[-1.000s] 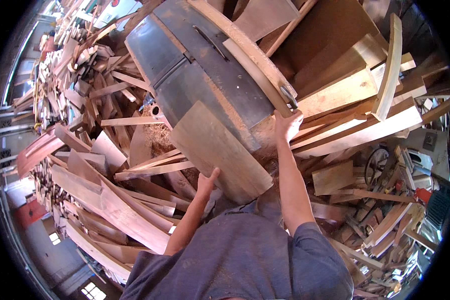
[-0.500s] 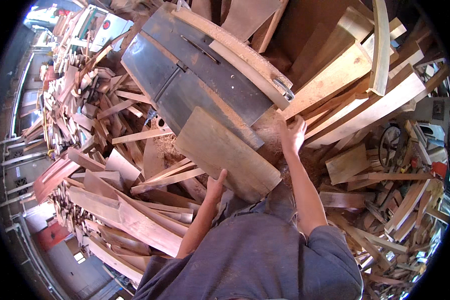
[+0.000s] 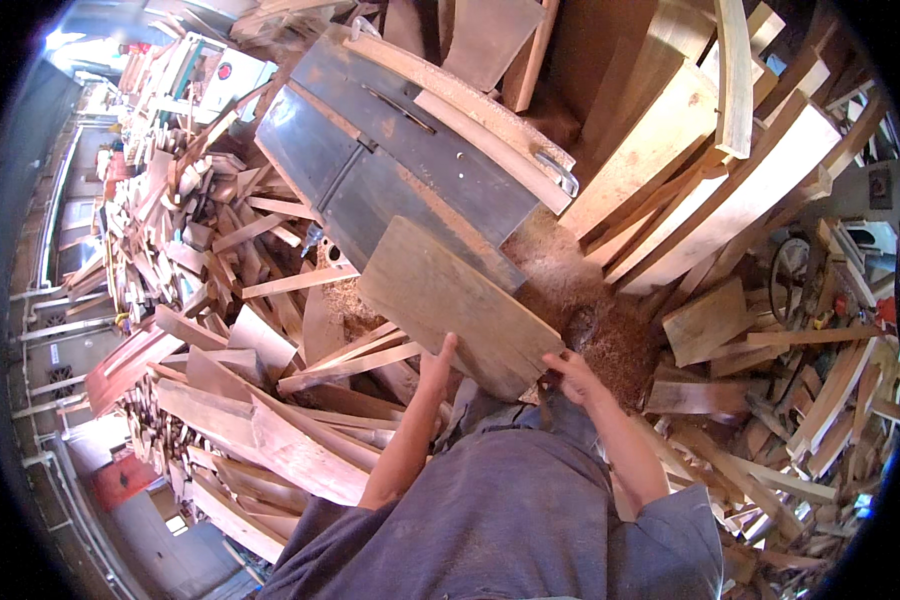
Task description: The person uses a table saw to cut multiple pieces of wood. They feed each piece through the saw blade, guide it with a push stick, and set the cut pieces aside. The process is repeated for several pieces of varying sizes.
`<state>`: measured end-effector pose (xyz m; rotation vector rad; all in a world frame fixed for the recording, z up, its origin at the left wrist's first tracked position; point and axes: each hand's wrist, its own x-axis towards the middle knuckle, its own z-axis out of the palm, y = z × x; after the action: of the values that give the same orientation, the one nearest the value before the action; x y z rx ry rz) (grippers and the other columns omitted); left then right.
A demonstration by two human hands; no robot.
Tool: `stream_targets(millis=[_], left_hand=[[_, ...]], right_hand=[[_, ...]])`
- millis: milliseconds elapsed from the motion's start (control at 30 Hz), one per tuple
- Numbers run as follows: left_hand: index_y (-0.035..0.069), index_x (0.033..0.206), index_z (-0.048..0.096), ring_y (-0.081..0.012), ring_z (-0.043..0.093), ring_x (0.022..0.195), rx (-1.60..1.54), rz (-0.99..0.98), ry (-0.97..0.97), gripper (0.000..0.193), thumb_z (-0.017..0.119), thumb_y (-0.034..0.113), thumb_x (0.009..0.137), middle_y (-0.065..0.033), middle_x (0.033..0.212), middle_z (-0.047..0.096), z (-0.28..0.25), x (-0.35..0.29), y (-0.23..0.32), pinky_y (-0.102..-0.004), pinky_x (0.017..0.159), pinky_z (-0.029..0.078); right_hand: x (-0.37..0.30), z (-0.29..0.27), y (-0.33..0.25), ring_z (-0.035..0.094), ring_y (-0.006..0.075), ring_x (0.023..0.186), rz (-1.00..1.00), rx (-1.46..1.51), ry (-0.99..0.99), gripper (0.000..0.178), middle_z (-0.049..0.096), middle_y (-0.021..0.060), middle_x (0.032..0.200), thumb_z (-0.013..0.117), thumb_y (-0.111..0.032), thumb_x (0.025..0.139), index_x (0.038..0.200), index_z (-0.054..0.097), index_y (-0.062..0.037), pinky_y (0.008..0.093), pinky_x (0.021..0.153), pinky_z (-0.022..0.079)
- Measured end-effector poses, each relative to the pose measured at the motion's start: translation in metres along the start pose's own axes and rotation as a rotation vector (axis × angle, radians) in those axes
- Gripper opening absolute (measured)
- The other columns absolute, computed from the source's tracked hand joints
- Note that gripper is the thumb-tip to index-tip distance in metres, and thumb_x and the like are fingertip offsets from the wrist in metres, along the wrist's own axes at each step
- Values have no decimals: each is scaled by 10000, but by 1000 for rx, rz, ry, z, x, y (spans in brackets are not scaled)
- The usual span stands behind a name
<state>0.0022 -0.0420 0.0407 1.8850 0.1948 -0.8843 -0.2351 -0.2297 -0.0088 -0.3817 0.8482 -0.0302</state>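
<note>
A flat, brownish wooden board (image 3: 457,308) lies between my two hands, its far part over the near edge of a dark metal saw table (image 3: 430,205). My left hand (image 3: 438,362) grips the board's near left edge, thumb on top and the other fingers hidden beneath. At the near right corner my right hand (image 3: 570,377) pinches the board. A wooden fence strip (image 3: 490,145) runs along the far right side of the table, with a metal clamp (image 3: 560,172) at its near end. A slot with a thin blade (image 3: 400,108) shows in the tabletop.
Long planks (image 3: 650,150) lean to the right of the table. Heaps of offcuts (image 3: 220,215) crowd the left, with wide boards (image 3: 270,430) nearer me. Sawdust (image 3: 610,345) covers the floor by my right hand. A spoked wheel (image 3: 790,270) stands among scraps at right.
My right hand has come back from beside the fence's near end and taken hold of the board's near right corner. My left hand keeps its grip on the board.
</note>
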Motion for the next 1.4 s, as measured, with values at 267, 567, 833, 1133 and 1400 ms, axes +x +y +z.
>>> stream_targets(millis=[267,567,833,1133,1400], left_hand=[[14,1397,550,-268,663,1134,-321,-191,84,547,760,234,942,-126,1298,654,27,-49,51,-424,866,582],[-16,1319,582,-227,654,1075,-341,64,-86,504,771,240,928,-109,1224,678,80,-3,53,-378,874,526],[-96,1257,580,-399,572,1226,503,350,262,717,812,428,826,-277,1297,591,87,53,59,-457,1033,465],[-80,1186,591,-438,507,1251,497,442,344,705,844,446,789,-266,1309,550,80,110,116,-514,1062,404],[56,1282,574,-419,426,1280,414,179,345,659,863,358,772,-229,1389,441,100,142,159,-497,1063,403]], right_hand=[[-27,43,-31,647,246,1162,-171,30,15,578,675,108,1290,810,-51,835,1364,584,13,410,1036,504],[-42,16,-88,621,295,1234,-257,53,34,678,642,102,1343,833,-96,820,1421,527,-30,456,1064,521],[27,4,-87,622,312,1238,-291,336,179,486,643,99,1367,722,-157,952,1399,572,-40,505,1066,506],[63,45,-86,568,344,1319,-319,395,405,462,603,115,1446,584,-342,1058,1433,564,-73,563,1120,450],[85,67,-108,552,323,1341,-412,217,302,485,584,121,1467,535,-363,1082,1462,530,-61,512,1155,424]])
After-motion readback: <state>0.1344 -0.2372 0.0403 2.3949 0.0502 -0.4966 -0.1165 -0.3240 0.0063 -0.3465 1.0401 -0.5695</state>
